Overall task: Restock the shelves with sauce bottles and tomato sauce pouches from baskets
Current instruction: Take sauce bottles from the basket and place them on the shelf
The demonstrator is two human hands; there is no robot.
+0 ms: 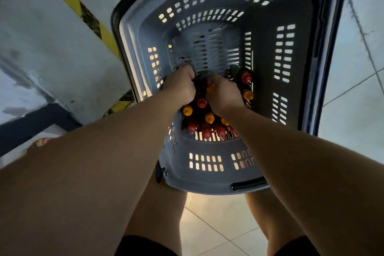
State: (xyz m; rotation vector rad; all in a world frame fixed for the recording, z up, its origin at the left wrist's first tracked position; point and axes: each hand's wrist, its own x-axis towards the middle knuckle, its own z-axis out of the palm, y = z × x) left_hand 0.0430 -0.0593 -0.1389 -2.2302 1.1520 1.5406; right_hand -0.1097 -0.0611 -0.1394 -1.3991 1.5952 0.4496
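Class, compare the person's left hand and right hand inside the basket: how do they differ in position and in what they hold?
The left hand reaches further into the basket, near its left wall; the right hand sits nearer the middle. An orange-capped bottle shows in the right hand's curled fingers; what the left hand's curled fingers hold is hidden. Both are down among the sauce bottles.

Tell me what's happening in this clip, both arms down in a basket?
A person reaches with both hands into a grey slotted basket that stands on a tiled floor. The left hand and right hand have their fingers curled among sauce bottles with red and orange caps, clustered at the basket's near end. Each hand seems to grip bottles. None is lifted out yet.
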